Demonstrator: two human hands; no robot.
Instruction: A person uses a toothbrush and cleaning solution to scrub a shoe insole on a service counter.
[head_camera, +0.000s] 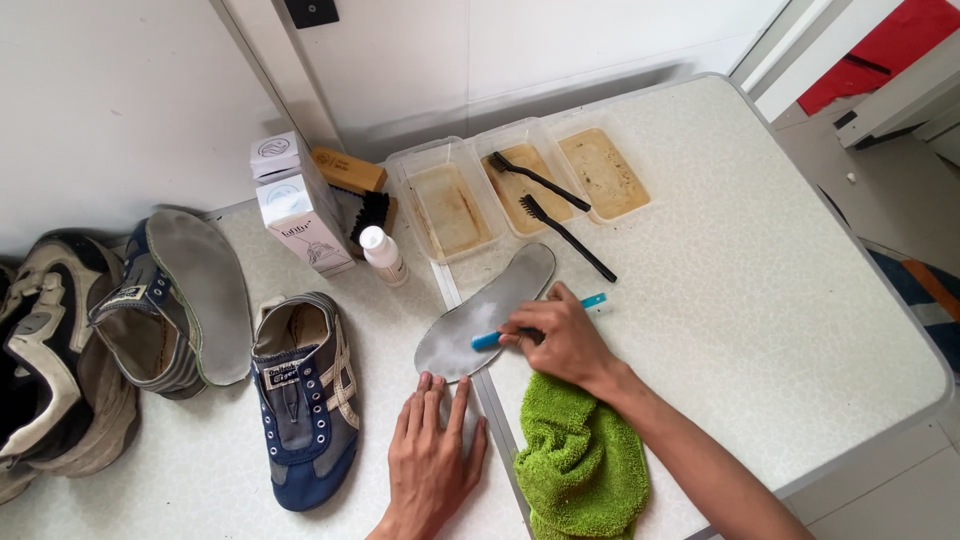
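1. The grey insole (487, 310) lies flat on the speckled white table (760, 290), slanted, with its heel end nearest the person and its toe end pointing away toward the tubs.
2. The right hand (560, 338) is closed around a blue-handled brush (530, 325); the brush head sits on the insole just left of the fingers, and the handle's tip sticks out past the far side of the knuckles.
3. The left hand (432, 455) lies flat and open, palm down, holding nothing, its fingertips touching the insole's heel edge.
4. Just below the gripping hand, under the wrist, a green towel (580, 465) lies bunched on the table.
5. Beyond the grip, past the insole's toe, stand three shallow plastic tubs (520, 185) with brownish water; two black brushes (560, 215) lie across and beside them.
6. Left of the grip sits a blue sneaker (305, 395), then another shoe with an insole propped on it (185, 300).
7. Farther up on the left stand a small white bottle (382, 255), white boxes (300, 205) and a wooden brush (350, 172).
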